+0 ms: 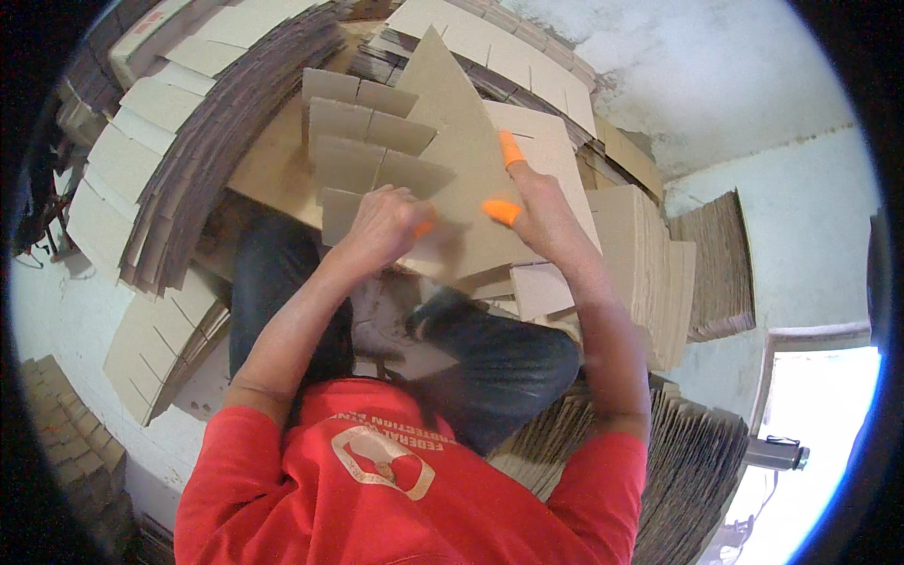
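Note:
A large tan cardboard sheet (459,122) is tilted up in front of me, with several cardboard cross strips (372,122) standing in a row along its left side. My right hand (541,207) grips the sheet's right edge; orange covers are on its thumb and a finger. At the front end of the cross strips my left hand (384,226) is closed, its fingers curled and an orange cover showing on one digit. What lies inside the left fingers is hidden, and that area is slightly blurred.
Slotted cardboard strips are stacked in a long curved pile (226,122) at the left and another pile (508,56) at the back. More cardboard stacks (640,273) stand at the right, near a wall. A dark pile (669,461) lies by my right elbow.

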Demonstrator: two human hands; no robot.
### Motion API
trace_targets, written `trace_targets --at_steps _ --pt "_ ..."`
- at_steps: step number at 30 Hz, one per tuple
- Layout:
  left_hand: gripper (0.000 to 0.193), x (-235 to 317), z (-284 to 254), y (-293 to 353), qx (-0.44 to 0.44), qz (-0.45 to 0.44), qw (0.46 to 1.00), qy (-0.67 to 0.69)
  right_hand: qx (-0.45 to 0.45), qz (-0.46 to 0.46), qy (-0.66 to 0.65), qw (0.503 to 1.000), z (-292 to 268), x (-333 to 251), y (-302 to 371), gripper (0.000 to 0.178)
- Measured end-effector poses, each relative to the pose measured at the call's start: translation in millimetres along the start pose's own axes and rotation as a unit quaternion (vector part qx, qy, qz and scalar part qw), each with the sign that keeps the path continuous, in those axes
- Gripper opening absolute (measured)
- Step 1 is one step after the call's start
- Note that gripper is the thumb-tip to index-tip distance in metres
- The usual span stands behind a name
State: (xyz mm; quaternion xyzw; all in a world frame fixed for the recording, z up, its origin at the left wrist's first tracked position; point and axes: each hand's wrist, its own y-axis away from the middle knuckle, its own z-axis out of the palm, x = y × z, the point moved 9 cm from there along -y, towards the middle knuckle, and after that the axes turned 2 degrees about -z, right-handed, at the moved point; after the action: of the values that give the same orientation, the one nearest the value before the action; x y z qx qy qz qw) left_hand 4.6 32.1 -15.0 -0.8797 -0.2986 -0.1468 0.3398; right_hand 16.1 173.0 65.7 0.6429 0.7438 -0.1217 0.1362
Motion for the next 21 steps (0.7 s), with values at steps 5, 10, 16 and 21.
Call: trace_targets --at_steps 5,10,16,21 --pt "0.016 -10 6 0 -0.017 -0.019 0.999 -0.020 -0.100 -0.035 0.070 0.992 -5 -18 -13 0.089" --pt "0.015 -14 14 3 -0.001 -0.003 1.000 -0.002 -0.065 -0.051 0.010 0.997 0 -18 -16 0.092" --pt "0.015 -9 7 -3 -0.019 -0.032 0.999 -0.023 -0.043 -0.077 -0.035 0.995 -3 -20 -27 0.082" --pt "0.014 -10 9 -3 0.002 -0.026 1.000 -0.016 -0.184 -0.021 0.071 0.980 47 -8 -22 0.070"
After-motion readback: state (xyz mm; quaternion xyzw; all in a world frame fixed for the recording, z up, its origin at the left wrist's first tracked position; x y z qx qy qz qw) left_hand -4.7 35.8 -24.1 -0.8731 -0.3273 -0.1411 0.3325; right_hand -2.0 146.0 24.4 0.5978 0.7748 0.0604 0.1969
